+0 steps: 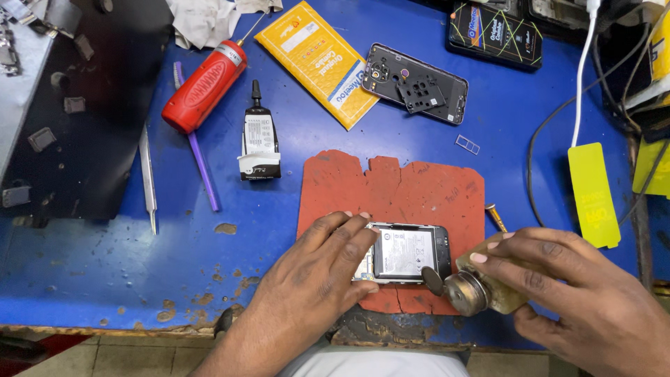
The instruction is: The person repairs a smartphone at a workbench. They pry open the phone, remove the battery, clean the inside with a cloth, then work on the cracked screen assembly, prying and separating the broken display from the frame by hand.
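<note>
Surface: blue worktop (98,258) is filling most of the frame, its paint chipping and showing brown spots along the lower edge; tiled floor is showing below it at the bottom left.
Mat: red-orange work mat (426,188), cracked at its near edge, is lying at centre right of the frame.
Phone: opened phone (408,253), back off and battery showing, is lying flat on the mat at lower centre.
Left hand: left hand (317,269) is pressing down on the phone's left end, fingers spread over its edge, holding it steady.
Right hand: right hand (565,279) is gripping a small brass-coloured bottle (481,283) at lower right, tilted so its round metal mouth is pointing at the phone's right end; a dark round cap seems to be hanging at the mouth, though blur makes this uncertain.
Upper left: dark metal sheet (91,105) is covering the corner.
Tools: red canister (204,87), purple stick (202,167), metal tweezers (148,178) and a black-and-white glue tube (259,143) are lying left of the mat.
Upper centre: yellow packet (317,63) and a dark phone back cover (415,82) are lying apart from each other.
Right edge: white cable (583,77) is running down to a yellow tag (593,195).
</note>
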Available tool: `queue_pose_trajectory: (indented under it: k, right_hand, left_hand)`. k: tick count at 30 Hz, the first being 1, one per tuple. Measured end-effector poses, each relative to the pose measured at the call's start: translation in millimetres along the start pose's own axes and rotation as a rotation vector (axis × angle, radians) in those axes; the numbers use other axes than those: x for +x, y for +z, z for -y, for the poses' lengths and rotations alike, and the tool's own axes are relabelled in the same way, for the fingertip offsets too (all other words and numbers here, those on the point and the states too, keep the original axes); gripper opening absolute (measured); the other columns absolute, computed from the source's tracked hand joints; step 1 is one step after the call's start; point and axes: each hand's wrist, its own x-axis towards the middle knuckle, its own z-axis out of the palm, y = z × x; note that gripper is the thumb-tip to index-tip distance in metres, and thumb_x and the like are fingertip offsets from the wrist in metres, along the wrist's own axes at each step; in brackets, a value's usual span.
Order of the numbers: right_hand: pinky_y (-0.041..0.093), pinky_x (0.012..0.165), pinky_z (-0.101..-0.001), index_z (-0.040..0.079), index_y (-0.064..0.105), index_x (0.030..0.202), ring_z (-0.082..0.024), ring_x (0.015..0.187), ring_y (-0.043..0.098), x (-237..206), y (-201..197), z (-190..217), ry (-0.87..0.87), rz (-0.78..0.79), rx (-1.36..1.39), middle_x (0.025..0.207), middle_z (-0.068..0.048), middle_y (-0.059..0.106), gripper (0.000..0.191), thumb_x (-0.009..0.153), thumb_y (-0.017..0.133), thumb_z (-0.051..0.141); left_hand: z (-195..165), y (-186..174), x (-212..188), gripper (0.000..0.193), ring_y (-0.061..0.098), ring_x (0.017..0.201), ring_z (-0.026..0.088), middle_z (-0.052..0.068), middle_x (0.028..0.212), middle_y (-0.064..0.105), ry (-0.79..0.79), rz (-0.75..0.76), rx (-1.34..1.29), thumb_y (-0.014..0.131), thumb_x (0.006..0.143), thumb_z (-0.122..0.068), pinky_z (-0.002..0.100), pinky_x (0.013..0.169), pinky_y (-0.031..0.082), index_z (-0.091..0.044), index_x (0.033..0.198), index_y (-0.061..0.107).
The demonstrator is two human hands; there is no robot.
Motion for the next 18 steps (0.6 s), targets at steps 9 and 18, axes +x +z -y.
queue_pose_trajectory:
  k: [9,18]
  right_hand:
    - [0.056,0.099,-0.0402,0.022,0.069,0.131,-0.025,0.124,0.064,-1.8,1.1,-3.8,-0.020,0.030,-0.050,0.127,-0.002,0.069,0.071,0.061,0.082,0.017]
    - [0.056,0.099,-0.0412,0.021,0.068,0.134,-0.026,0.123,0.065,-1.7,0.1,-5.0,-0.045,0.039,-0.062,0.126,-0.003,0.070,0.073,0.063,0.081,0.017]
  left_hand:
    - [-0.2,0.9,-0.4,0.065,0.049,0.133,0.041,0.022,0.139,0.056,0.005,0.002,0.009,0.074,0.087,-0.033,0.048,0.108,0.044,0.001,0.137,0.049]
    - [-0.7,2.3,-0.1,0.065,0.049,0.134,0.040,0.022,0.140,0.055,0.004,0.003,0.007,0.074,0.086,-0.033,0.047,0.109,0.044,-0.001,0.136,0.050]
